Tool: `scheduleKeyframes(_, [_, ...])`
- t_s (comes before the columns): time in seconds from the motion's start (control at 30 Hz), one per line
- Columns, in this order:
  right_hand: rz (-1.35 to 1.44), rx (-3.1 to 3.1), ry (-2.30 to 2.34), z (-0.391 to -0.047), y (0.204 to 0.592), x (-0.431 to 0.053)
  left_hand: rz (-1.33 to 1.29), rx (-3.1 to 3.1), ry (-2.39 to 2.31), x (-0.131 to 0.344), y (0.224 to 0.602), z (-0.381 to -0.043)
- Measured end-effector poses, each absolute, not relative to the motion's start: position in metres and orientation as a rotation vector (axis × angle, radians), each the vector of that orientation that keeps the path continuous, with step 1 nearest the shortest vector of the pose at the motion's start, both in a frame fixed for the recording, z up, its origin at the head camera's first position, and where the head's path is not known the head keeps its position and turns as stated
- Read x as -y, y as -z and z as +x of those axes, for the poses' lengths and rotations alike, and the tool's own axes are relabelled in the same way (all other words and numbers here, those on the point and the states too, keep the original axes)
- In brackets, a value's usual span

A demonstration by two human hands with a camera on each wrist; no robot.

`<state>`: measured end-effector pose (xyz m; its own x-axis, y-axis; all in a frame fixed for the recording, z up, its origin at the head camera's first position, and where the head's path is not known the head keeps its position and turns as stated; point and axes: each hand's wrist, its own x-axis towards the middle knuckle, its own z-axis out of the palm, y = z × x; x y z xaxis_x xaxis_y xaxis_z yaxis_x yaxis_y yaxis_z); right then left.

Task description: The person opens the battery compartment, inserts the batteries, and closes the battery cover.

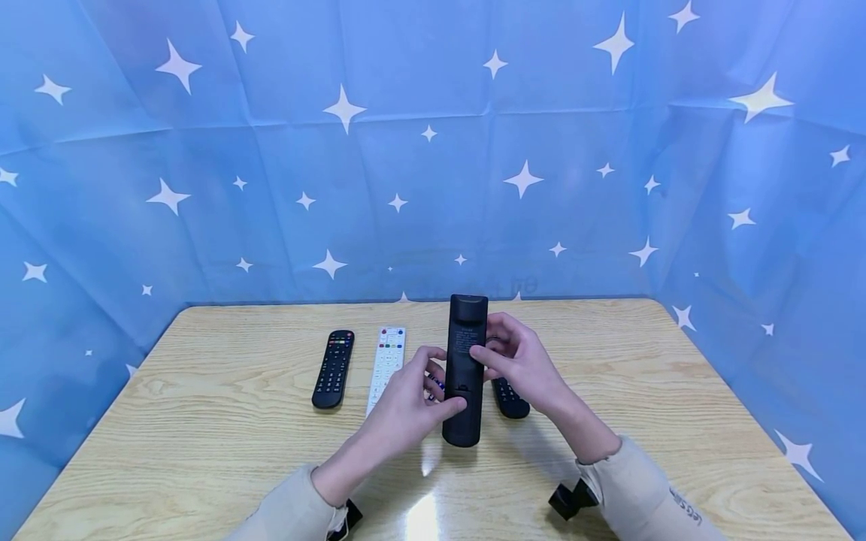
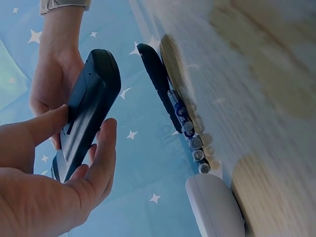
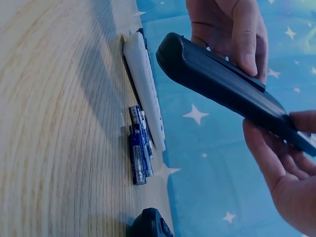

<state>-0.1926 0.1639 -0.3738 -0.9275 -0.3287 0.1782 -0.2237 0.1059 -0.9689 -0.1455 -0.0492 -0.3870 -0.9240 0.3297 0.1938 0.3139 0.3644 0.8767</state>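
Note:
A black remote control (image 1: pixel 464 376) is held upright above the table, its back with a printed label turned toward me. My left hand (image 1: pixel 404 397) grips its lower part, the thumb lying on the back by the battery cover's latch. Higher up, my right hand (image 1: pixel 526 362) holds the other edge with its thumb on the label. The left wrist view shows the battery cover (image 2: pixel 79 101) seated in the remote, one edge slightly raised. Behind the remote, several blue and silver batteries (image 3: pixel 138 153) lie on the table, partly hidden in the head view.
A second black remote (image 1: pixel 333 370) and a white remote (image 1: pixel 387 364) lie to the left on the wooden table (image 1: pixel 223 421). Another black remote (image 1: pixel 512 400) lies partly hidden behind my right hand. A blue curtain with white stars (image 1: pixel 433 165) hangs around the table.

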Motion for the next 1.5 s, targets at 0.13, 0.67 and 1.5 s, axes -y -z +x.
scheduleKeyframes(0.13, [-0.573, -2.270, 1.971, -0.1922, 0.3737, -0.1643, 0.606, -2.557, -1.670, 0.0489, 0.3877, -0.1466])
scheduleKeyframes(0.67, [-0.574, -2.265, 1.974, -0.1917, 0.3732, -0.1652, 0.607, -2.541, -1.667, 0.0481, 0.3878, -0.1466])
scheduleKeyframes(1.5, [-0.588, -2.309, 1.934, -0.1921, 0.3739, -0.1652, 0.616, -2.554, -1.647, 0.0476, 0.3888, -0.1460])
